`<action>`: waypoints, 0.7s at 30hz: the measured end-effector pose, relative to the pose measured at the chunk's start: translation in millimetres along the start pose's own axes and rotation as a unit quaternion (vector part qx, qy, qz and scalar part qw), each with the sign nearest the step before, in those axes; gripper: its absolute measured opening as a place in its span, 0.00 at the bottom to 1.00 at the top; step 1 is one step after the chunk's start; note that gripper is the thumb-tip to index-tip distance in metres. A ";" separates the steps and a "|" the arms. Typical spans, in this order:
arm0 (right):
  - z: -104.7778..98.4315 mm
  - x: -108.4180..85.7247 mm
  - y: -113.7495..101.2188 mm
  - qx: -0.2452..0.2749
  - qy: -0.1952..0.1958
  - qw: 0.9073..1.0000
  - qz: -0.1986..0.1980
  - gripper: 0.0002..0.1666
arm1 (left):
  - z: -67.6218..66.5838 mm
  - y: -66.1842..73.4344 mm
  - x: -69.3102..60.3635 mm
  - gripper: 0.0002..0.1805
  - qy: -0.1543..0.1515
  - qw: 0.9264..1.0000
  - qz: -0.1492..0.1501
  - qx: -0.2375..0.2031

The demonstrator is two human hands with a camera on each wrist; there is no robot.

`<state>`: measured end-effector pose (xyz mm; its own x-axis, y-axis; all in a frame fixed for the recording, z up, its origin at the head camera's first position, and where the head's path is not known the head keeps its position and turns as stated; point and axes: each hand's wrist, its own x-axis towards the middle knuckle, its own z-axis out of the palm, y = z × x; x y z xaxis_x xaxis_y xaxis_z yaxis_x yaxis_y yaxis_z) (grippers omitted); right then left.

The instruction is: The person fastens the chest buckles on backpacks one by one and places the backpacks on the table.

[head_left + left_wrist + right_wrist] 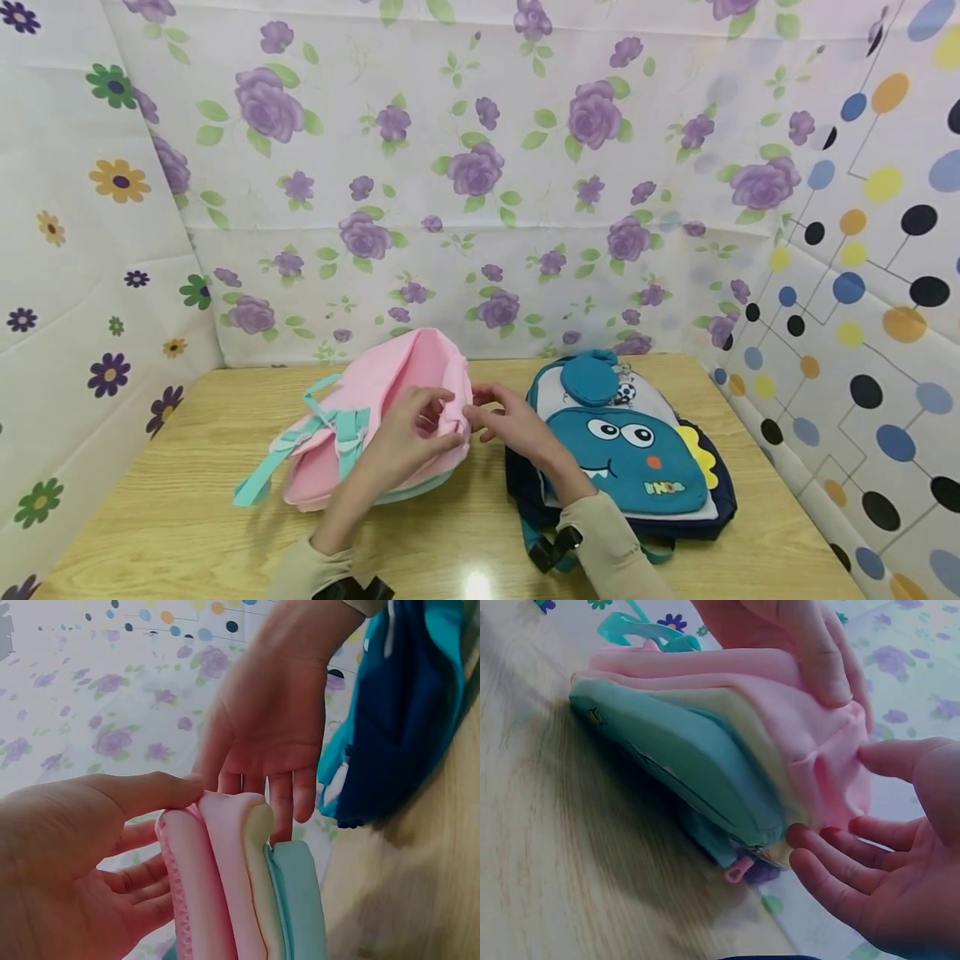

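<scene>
A pink child's backpack (375, 367) stands tilted on the table, its main opening gaping upward and aqua straps (349, 429) on its left side. Its front pocket (682, 750) is aqua, with a pink zipper pull (739, 868) near the lower corner. My left hand (408, 437) pinches the rim of the opening, thumb on the edge and fingers on the inner side. On the outer side, my right hand (521, 425) touches the pink fabric at the corner with thumb and fingertips, its fingers fairly straight in the right wrist view (877, 870).
Right of the pink bag lies a teal and navy dinosaur backpack (630, 458), close to my right forearm. The wooden table (180, 517) ends at a floral cloth backdrop (420, 167), with patterned cloth on both sides.
</scene>
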<state>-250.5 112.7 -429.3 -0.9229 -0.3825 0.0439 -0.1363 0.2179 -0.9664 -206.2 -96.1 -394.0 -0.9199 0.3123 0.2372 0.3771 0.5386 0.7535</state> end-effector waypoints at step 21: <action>4.3 5.7 22.7 -0.088 -0.063 0.992 0.063 0.28 | 26.6 -21.5 4.3 0.25 -0.084 0.995 -0.024 0.056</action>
<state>-257.3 111.6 -452.0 -0.8860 -0.4487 -0.1172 -0.0933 0.4200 -0.9027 -215.5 -85.5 -425.5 -0.9094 0.4062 0.0898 0.3519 0.6360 0.6868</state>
